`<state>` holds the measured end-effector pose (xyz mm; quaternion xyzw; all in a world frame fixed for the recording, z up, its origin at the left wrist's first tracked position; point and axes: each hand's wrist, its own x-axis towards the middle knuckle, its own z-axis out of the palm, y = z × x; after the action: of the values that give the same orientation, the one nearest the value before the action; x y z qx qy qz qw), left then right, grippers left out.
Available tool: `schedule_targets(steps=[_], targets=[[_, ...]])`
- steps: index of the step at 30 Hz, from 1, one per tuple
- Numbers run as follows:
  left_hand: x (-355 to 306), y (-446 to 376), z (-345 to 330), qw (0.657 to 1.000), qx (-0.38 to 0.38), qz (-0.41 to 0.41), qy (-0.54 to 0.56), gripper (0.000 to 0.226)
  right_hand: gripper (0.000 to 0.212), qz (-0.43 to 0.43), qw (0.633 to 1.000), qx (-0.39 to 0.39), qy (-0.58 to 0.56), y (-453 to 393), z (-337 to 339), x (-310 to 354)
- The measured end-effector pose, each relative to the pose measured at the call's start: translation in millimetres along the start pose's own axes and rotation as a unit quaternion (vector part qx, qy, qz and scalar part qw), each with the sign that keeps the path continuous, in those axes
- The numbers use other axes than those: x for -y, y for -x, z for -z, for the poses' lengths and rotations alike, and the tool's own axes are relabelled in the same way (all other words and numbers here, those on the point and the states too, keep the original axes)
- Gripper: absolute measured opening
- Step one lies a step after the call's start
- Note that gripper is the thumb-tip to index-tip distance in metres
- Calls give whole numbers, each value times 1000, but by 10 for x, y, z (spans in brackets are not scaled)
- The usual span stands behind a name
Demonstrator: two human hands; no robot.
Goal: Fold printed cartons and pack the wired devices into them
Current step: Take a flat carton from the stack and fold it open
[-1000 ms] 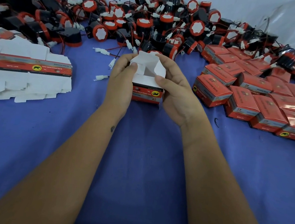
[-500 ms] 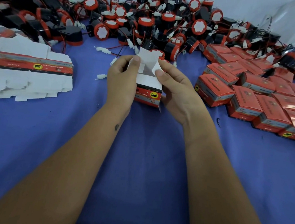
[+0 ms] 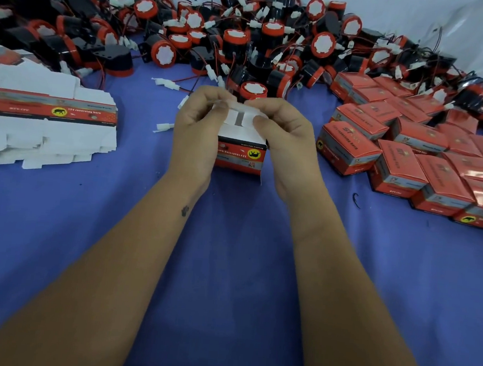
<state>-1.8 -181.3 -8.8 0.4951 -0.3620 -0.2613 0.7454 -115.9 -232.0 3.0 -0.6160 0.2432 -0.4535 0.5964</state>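
Carton (image 3: 240,155): one printed red box, standing on the blue worktop (image 3: 227,269) at centre, print upside down to the wearer, white end flaps uppermost. Left hand (image 3: 198,126): fingers curled over the left flap, pinching it inward. Right hand (image 3: 283,128): thumb pressing the right flap down, fingers curled behind the top edge. Both hands grip the carton; the two side flaps nearly meet, a dark gap showing between them. Step in hand, by judgement: closing one end. Advice: press both side flaps flat and level first, hold them with the thumbs, then bring the long flap over and slide its tab inside the wall without creasing it; keep the body square, not squeezed. Flat carton blanks (image 3: 47,113): stacked at left. Wired devices (image 3: 232,42): heaped along the far edge, none visibly in this carton. Packed boxes (image 3: 412,157): rows at right.
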Motion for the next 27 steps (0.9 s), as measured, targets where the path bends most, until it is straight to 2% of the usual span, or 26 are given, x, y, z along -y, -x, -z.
schedule_targets(steps=[2, 4, 7, 14, 20, 23, 25, 27], targets=[[5, 15, 7, 999, 7, 18, 35, 31, 32, -11, 1000, -18, -24, 3, -17, 10], [9, 20, 17, 998, 10, 46, 43, 25, 24, -36, 999, -21, -31, 7, -12, 22], [17, 10, 40, 999, 38, 40, -1, 13, 18, -35, 999, -13, 36, 34, 29, 33], [5, -8, 65, 998, 61, 28, 2, 30, 33, -29, 990, -26, 133, 36, 28, 91], [-20, -25, 60, 999, 50, -14, -3, 33, 33, -1, 985, -49, 164, 60, 20, 109], [-20, 4, 57, 995, 67, -43, -53, 41, 31, 25, 981, -59, 185, 62, 24, 102], [-19, 2, 58, 994, 69, -62, -56, 44, 24, 38, 981, -81, 172, 67, -2, 88], [-50, -1, 52, 993, 62, -90, -45, 40, 9, 14, 981, -116, 156, 60, -29, 92]])
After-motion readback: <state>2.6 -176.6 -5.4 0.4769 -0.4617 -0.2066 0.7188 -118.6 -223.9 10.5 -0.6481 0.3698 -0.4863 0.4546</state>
